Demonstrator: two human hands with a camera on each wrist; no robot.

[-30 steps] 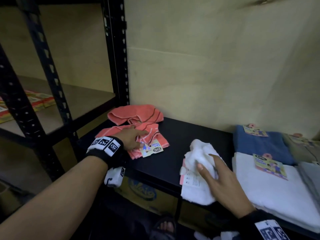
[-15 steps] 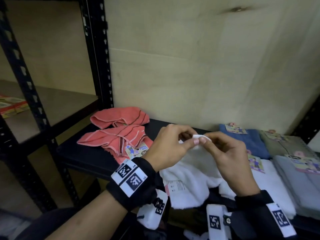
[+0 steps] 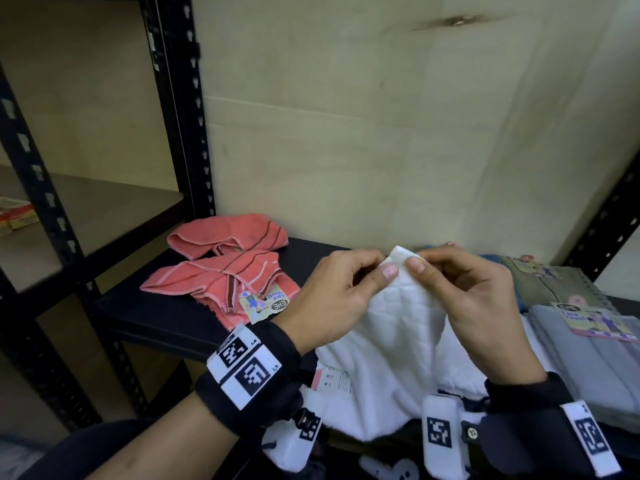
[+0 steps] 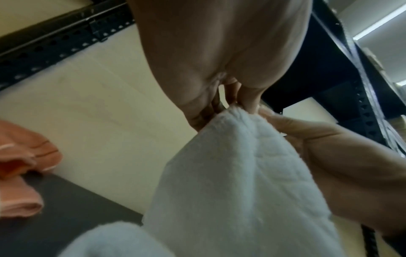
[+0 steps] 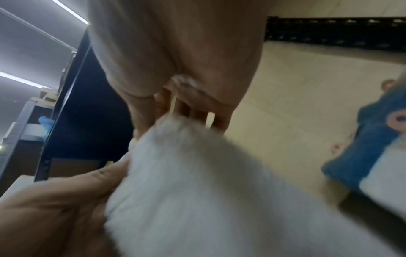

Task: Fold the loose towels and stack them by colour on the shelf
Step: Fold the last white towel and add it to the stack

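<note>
My left hand (image 3: 341,299) and right hand (image 3: 474,299) pinch one corner of the white towel (image 3: 401,337), fingers (image 3: 389,271) clamped on it; pink towels (image 3: 221,271) lie at ten o'clock on the shelf (image 3: 166,317).

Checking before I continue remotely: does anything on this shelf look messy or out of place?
Yes: the coral towels at the shelf's left end lie crumpled and unfolded, unlike the flat grey stack on the right. Both hands pinch the white towel, also unfolded.
</note>
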